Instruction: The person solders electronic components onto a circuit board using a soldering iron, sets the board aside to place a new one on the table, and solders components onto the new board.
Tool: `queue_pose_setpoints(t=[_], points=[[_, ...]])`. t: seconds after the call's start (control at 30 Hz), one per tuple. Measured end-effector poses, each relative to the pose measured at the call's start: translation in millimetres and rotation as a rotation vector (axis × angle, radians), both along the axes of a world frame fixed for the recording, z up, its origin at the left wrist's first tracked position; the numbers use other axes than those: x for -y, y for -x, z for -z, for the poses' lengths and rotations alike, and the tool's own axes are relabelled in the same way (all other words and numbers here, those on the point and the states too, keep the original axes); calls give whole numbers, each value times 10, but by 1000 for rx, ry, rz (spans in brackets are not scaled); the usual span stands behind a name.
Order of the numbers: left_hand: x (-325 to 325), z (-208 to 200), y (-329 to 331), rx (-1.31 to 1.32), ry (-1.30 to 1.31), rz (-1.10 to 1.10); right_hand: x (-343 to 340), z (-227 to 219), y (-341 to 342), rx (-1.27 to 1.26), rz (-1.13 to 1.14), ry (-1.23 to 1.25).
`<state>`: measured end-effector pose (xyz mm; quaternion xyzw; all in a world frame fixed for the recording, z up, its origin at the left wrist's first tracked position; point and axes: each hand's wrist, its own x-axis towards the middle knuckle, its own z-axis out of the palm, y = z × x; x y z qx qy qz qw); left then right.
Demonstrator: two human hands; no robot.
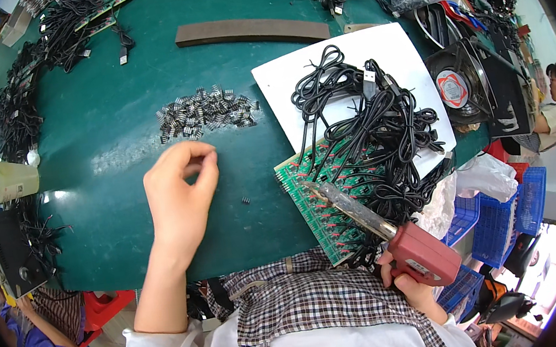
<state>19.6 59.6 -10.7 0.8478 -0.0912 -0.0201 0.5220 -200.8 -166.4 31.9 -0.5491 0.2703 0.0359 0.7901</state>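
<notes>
My left hand (177, 195) is over the green table, thumb and forefinger pinched together; anything between the fingertips is too small to make out. Just beyond it lies a pile of small black chips with metal pins (206, 111), and one loose chip (245, 200) sits to its right. At lower right, my right hand (411, 288) grips a soldering iron (425, 252) by its red body. The iron's metal barrel slants up and left over a green circuit board panel (313, 210). Bundled black USB cables (382, 124) cover the panel's right part and a white board (273, 81).
A grey-brown bar (251, 31) lies across the far table. A fan (455, 88) stands at right, above blue baskets (497, 231). At left are a plastic cup (15, 179) and a black box with a knob (14, 251). Other people (43, 337) sit at both sides.
</notes>
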Motion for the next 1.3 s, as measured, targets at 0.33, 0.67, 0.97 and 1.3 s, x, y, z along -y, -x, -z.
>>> queue_pose_setpoints(t=[0.33,0.67,0.97,1.3], points=[[48,-187,312,368,-729,110,-13,38,3,57,-51,155],[-19,-102,224,35,-259,-22,-31,53,-8,116,-66,199],[-3,-145,206,-154,-53,21,-38,17,11,63,-44,180],[341,-156,610,-600,523,80,52,22,91,-28,-46,90]])
